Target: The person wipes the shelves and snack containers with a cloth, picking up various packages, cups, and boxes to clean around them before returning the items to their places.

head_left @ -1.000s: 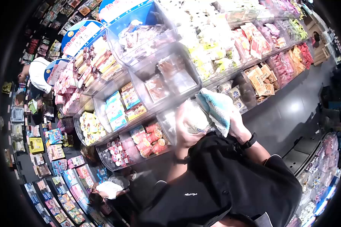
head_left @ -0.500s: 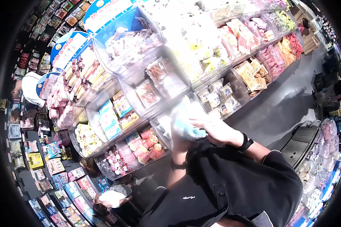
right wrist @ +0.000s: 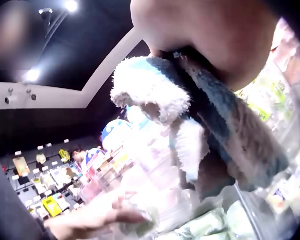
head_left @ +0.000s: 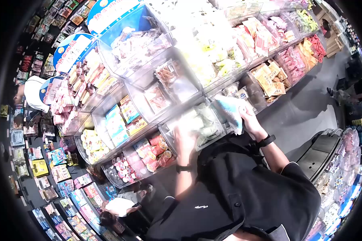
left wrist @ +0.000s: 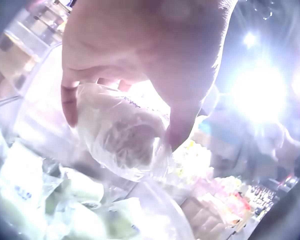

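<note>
My left hand (head_left: 185, 138) is over a clear bin (head_left: 220, 134) of pale green wrapped packets (head_left: 207, 122). In the left wrist view its thumb and fingers grip a clear plastic packet (left wrist: 122, 137) with whitish contents, held above the bin's packets. Small print shows on the wrapper. My right hand (head_left: 248, 118), at the bin's right side, holds a fluffy blue-and-white cloth (head_left: 229, 111). The cloth hangs in folds below that hand in the right wrist view, where the left hand (right wrist: 102, 215) appears lower down. Glare washes out part of the left hand in the head view.
Tiered clear bins hold brown packets (head_left: 157, 98), red-and-yellow packets (head_left: 151, 152) and tan packets (head_left: 269, 78). Blue price signs (head_left: 74, 52) stand at the back left. Two other people are at the left, one by a shelf (head_left: 38, 168). A dark stand (head_left: 317, 150) is at the right.
The cloth covered the packet at the left hand half a second ago. Now the hands are apart: the right has moved right with the cloth, the left is over the bin with the packet.
</note>
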The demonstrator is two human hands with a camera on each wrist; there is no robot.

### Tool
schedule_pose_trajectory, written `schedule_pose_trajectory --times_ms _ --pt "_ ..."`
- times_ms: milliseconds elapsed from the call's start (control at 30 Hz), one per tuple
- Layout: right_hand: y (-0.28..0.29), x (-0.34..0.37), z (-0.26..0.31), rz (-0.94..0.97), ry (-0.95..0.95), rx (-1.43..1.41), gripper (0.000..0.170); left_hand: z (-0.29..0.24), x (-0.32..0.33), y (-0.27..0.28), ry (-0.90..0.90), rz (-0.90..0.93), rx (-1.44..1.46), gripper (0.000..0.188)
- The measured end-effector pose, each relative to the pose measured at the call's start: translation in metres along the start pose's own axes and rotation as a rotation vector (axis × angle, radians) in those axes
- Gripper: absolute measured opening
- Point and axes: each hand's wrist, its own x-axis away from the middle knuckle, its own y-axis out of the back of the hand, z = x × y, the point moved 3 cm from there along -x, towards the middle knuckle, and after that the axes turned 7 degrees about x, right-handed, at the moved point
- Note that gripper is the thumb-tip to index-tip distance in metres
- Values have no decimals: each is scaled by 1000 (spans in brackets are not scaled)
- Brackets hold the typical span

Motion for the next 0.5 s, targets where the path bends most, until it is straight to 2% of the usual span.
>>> schedule_pose_trajectory --times_ms 67,100,167,233,300,333,367,467,500 --pt "16 0 15 -39 -21 -135 37 16 4 -9 -17 20 -64 47" --pt "25 3 20 -59 -10 -251 37 30 3 -16 108 108 -91 58" --pt "40 6 28 -173 -68 -306 36 48 5 -29 140 142 -173 55" --pt "56 6 32 -160 -70 -320 41 47 -1 -36 390 82 -127 59" --pt "68 8 39 -141 -59 -324 41 49 -2 -44 529 119 -169 76" --pt "75 5 37 -258 -49 -387 38 59 3 -52 504 106 -246 82" --pt "84 3 34 -260 -62 -393 38 60 6 -55 481 95 -324 88" --pt "113 -3 32 -264 -86 -394 39 60 1 -62 552 143 -296 96" --pt "121 -6 36 -226 -46 -362 38 54 1 -63 555 98 -307 93"
